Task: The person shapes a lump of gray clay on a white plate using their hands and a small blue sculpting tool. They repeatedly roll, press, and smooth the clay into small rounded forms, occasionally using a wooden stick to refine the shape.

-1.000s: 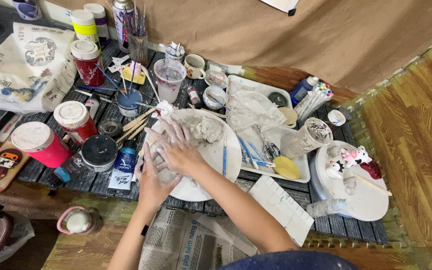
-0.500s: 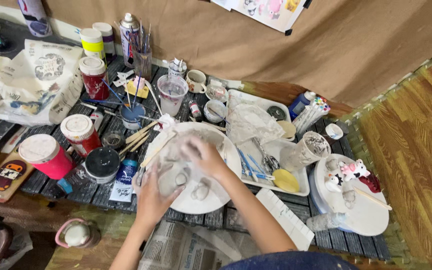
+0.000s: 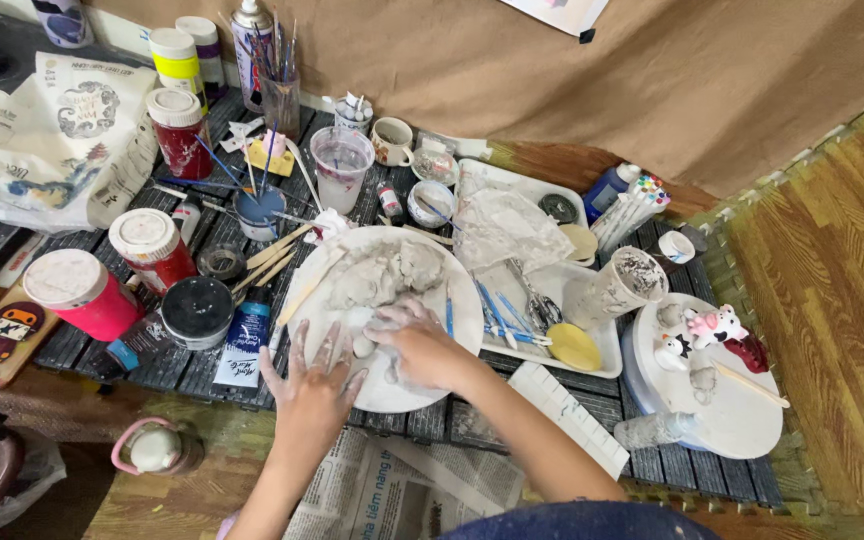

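A round white board [image 3: 462,310] lies on the dark slatted mat and carries a lump of grey clay [image 3: 384,272] on its far half. My left hand [image 3: 312,385] lies flat on the board's near left edge, fingers spread and smeared with clay. My right hand [image 3: 420,345] presses down on a small piece of clay [image 3: 360,345] at the near middle of the board, fingers curled over it. A thin blue tool [image 3: 448,308] lies on the board to the right of my hands.
Paint jars [image 3: 152,245], a black-lidded tub [image 3: 197,310], a brush cup [image 3: 277,95] and a clear cup [image 3: 340,165] crowd the left and back. A white tray [image 3: 597,355] with tools sits right, then a second round board [image 3: 742,420] with small figures. Newspaper [image 3: 392,495] lies near me.
My view has shifted so the board sits lower. Both hands drew back from the board's centre to its near edge; the left now lies flat, the right presses a small clay piece.
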